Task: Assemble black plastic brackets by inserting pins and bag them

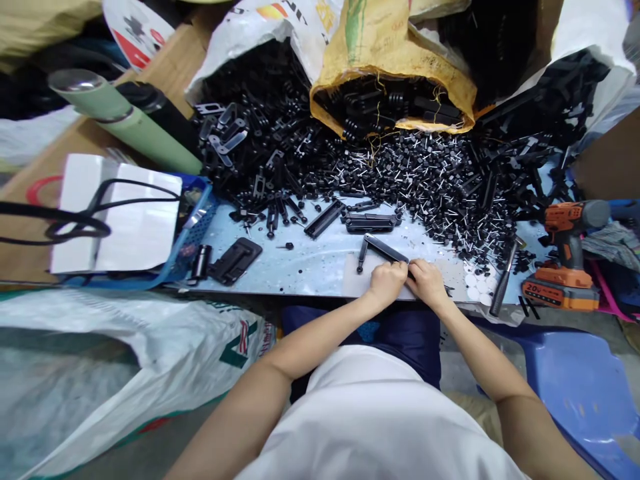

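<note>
At the near edge of the bench, right of its middle, a black hinged arm is being handled over a pale sheet. Its near end is held by both hands: the left hand is closed around it from the left, with the fingers curled in, and the right hand is brought up close beside it, narrow, with the fingertips gathered on the same end. Whether a small pin is also pinched there cannot be told, as the contact is covered by the fingers. By the look of it, a joint at that end is being fitted or adjusted; for the next move, a firm left hold and fine, well-aligned pressure from the right fingertips seem to be called for. The arm itself is seen as slim, straight and dark, slanted away toward the bench's far edge, with a short link folded back at a sharp angle from its far end and tipped by a rounded knob. Just beyond it, toward the far edge, similar black parts are laid, backed by a heap of pins; toward the near right corner, a hammer is seen.
</note>
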Demonstrator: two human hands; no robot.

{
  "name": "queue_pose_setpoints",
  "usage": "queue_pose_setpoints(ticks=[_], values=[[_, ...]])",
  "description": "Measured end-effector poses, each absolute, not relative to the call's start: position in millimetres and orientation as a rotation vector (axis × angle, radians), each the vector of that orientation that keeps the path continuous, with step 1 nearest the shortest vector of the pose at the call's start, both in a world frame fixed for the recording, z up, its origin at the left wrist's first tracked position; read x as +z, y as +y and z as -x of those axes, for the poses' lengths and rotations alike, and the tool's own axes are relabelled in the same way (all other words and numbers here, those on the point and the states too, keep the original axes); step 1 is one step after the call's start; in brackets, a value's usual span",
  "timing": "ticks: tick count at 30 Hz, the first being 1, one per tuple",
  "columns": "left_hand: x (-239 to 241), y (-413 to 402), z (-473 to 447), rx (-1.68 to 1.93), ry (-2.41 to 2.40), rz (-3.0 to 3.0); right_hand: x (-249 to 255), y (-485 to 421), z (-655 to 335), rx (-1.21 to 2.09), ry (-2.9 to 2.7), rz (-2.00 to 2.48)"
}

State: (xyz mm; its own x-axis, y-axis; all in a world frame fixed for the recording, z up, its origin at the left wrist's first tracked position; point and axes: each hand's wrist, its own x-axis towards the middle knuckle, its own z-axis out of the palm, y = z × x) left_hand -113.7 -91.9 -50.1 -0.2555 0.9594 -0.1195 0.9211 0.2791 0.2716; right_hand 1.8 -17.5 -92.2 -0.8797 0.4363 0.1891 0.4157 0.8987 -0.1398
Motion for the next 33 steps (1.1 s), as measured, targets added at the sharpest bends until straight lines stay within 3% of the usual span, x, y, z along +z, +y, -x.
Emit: queue_pose_setpoints(ticks=[5,12,15,18,23,28,33], values=[[-44.9,-91.4,100.5,0.227,2.205,-1.847,-75.2,-1.0,-19.5,0.298,-2.861,0.653],[-62.2,-109.3,6.0,0.185,1.163,-2.343,-17.9,50.8,-76.1,0.218,-2.49,1.052],[-58.4,-110.8,-1.4,0.257,1.007,-2.389,-13.3,47.0,-71.0,0.246,-2.493,1.025],[-45.3,-98.3,43.2,0.5,1.208,-2.37,-26.8,40.8,-51.3,0.292,-2.626,0.898],[-24.8,-48.6,150.4,0.393,2.254,-1.841,-51.2,53.0,0.7,0.241,-2.734,0.87],[-20.7,-46.5,163.4,0.093,2.398,-1.705,-61.7,71.0,60.6,0.075,-2.858,0.93],[-18.1,-50.7,158.0,0.162,2.431,-1.569,-63.0,84.9,76.6,0.067,-2.924,0.984]])
